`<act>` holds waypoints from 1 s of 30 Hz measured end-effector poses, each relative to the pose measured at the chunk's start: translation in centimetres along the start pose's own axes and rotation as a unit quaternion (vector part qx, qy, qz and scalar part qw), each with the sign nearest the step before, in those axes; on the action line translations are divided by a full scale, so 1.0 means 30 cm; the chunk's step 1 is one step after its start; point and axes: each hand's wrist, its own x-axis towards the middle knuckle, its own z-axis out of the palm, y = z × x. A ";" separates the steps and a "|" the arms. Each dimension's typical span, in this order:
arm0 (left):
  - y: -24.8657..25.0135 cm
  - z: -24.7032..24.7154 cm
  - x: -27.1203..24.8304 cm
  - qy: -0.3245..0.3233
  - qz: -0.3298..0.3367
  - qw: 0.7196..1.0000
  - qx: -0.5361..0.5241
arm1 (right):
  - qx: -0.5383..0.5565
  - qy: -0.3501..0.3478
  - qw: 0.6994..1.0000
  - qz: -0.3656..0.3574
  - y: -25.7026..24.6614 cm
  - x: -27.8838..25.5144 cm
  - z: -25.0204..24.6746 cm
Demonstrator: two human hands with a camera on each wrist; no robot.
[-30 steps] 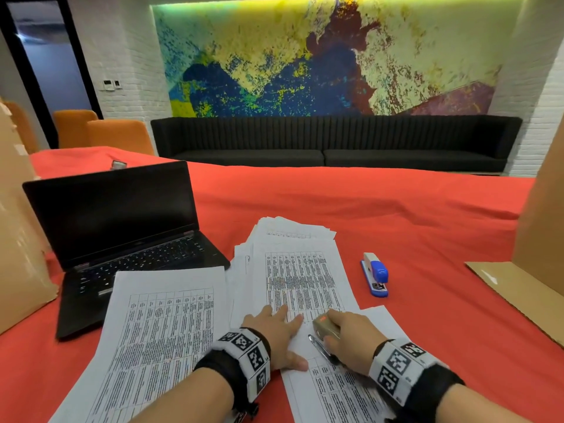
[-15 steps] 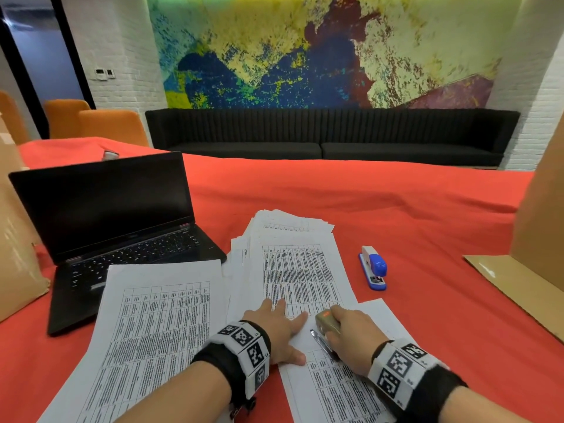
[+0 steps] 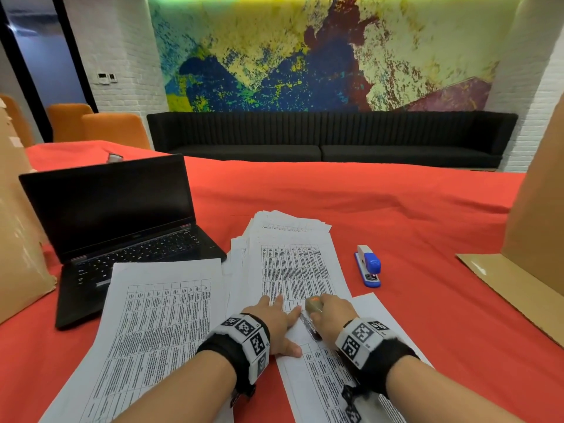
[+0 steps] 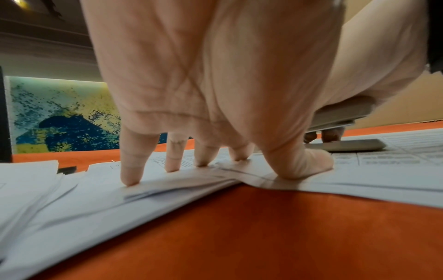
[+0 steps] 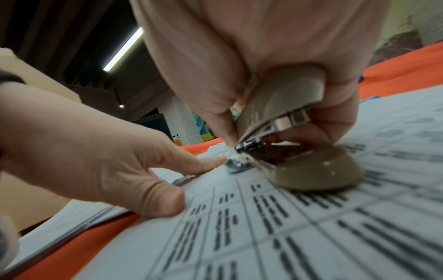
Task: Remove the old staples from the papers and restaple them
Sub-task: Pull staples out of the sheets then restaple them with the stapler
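Left hand (image 3: 276,323) lies spread flat on the papers (image 3: 300,270); right hand (image 3: 332,315) grips a beige stapler (image 5: 299,151). The printed tables are too blurred to read.

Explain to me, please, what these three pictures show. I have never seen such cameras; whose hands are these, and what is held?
No machine here: a person wears one camera on the head and one on each wrist. The head view looks down at a red tablecloth with printed papers, a laptop, a blue stapler and cardboard. The left wrist view shows the left hand pressing flat on the papers. The right wrist view shows the right hand gripping a beige stapler, its nose at the corner of the papers.
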 end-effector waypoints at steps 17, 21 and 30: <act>0.101 -0.041 0.019 0.022 0.061 0.997 0.052 | -0.074 -0.013 0.997 0.001 0.274 -0.064 -0.147; 0.117 -0.044 0.028 0.015 0.059 0.997 0.045 | -0.086 -0.016 0.996 -0.010 0.253 -0.045 -0.129; 0.112 -0.031 0.047 0.008 0.058 0.998 0.022 | -0.078 -0.003 0.995 -0.054 0.148 0.046 -0.106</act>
